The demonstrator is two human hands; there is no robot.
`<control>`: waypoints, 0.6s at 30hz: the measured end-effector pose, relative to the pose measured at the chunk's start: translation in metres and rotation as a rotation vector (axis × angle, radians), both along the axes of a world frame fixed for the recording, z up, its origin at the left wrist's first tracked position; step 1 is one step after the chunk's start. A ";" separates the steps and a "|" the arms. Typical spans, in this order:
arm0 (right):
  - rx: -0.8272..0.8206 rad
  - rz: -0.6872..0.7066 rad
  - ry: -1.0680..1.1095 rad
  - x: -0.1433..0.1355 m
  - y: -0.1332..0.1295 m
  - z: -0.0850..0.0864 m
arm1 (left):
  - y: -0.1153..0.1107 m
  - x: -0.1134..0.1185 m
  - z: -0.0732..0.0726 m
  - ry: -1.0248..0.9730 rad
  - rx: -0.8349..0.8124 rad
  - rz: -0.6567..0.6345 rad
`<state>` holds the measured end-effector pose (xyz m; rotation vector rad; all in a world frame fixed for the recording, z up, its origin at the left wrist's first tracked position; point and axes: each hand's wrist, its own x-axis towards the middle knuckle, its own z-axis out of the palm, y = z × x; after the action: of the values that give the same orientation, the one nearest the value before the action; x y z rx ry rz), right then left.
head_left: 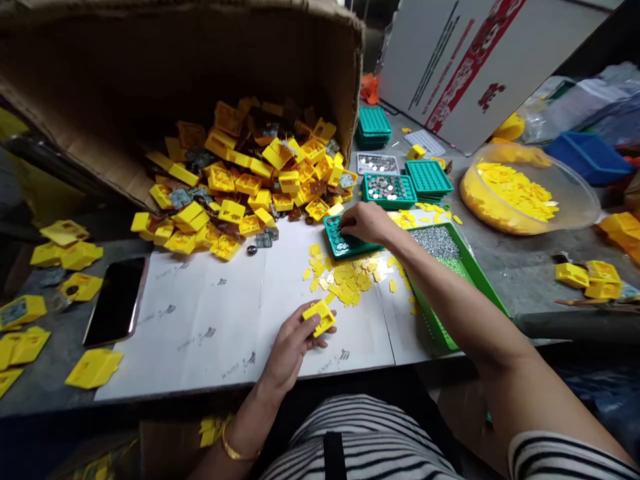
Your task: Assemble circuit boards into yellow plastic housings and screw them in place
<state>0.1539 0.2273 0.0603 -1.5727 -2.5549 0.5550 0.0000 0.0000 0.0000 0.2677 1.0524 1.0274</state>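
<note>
My left hand (pixel 295 340) is closed around a yellow plastic casing (pixel 320 318), held above the white paper near the front edge with its recessed side up. My right hand (pixel 364 222) reaches into a teal tray (pixel 345 248) holding round silvery button cells (pixel 338 235). Its fingers are bent down together at the tray, and whatever is between the fingertips is hidden. Small flat yellow plastic pieces (pixel 350 280) lie spread just in front of this tray. Beneath my right forearm is a green basket (pixel 470 257) with many small metal parts (pixel 436 243).
A cardboard box (pixel 330 40) on its side spills yellow casings (pixel 240 180) onto the table. More teal trays (pixel 429 179) stand behind my right hand. A clear bowl (pixel 575 200) of yellow pieces sits at right. A phone (pixel 116 301) lies at left.
</note>
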 end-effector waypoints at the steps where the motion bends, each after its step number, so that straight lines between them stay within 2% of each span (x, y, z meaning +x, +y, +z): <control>1: 0.011 -0.016 0.007 0.000 -0.004 0.000 | 0.001 0.000 0.001 -0.007 0.012 0.032; 4: -0.020 -0.046 0.198 0.000 -0.032 -0.003 | 0.005 -0.003 0.003 -0.058 0.073 0.121; 7: -0.211 0.011 0.535 -0.002 -0.079 -0.008 | 0.009 -0.006 0.005 -0.075 0.080 0.186; 9: -0.252 0.039 0.630 -0.004 -0.112 -0.013 | 0.010 -0.005 0.006 -0.069 0.078 0.224; 13: -0.111 0.063 0.636 -0.009 -0.151 -0.024 | 0.010 0.001 0.008 -0.047 0.090 0.303; 18: 0.083 0.106 0.475 -0.014 -0.162 -0.032 | 0.009 0.011 0.013 -0.043 0.106 0.329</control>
<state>0.1397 0.0655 0.0286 -1.1176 -2.2703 0.7217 0.0107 0.0088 0.0131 0.1598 1.0250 1.3809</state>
